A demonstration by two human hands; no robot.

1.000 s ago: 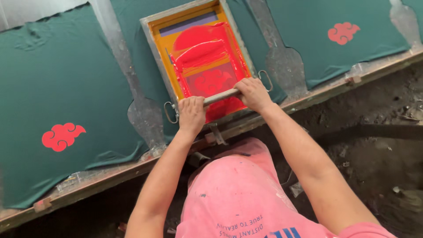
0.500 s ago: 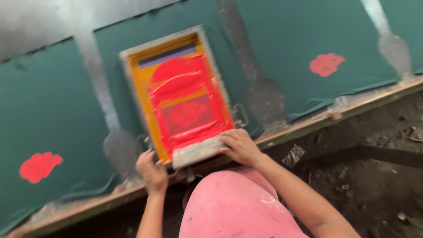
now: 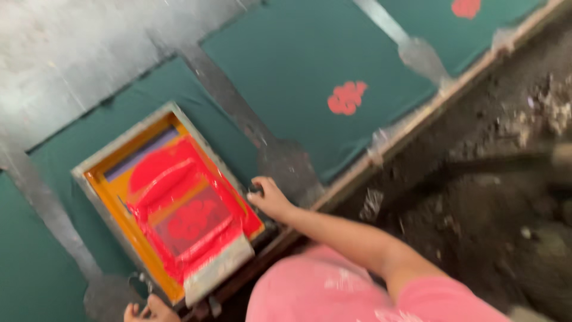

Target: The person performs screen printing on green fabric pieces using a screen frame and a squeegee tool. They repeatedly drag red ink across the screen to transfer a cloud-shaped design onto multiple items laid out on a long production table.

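Observation:
A grey-framed printing screen (image 3: 101, 158) with an orange border and a thick smear of red ink lies on a dark green cloth panel (image 3: 77, 140). A grey squeegee (image 3: 217, 271) rests across its near end. My right hand (image 3: 271, 198) is closed on the small handle at the frame's right side. Only the fingers of my left hand (image 3: 149, 310) show at the bottom edge, by the frame's near left corner and its metal handle. Whether the left hand grips anything is hidden.
To the right, another green panel (image 3: 310, 53) carries a red cloud-shaped print (image 3: 347, 97), and a further red print (image 3: 466, 7) shows at the top edge. Grey metal strips (image 3: 238, 113) separate the panels. A wooden table edge (image 3: 417, 128) borders a dirty floor (image 3: 506, 197).
Both hands have let go of the squeegee, which now lies at the frame's near end. They have moved out to the frame's sides. The view has swung and is blurred.

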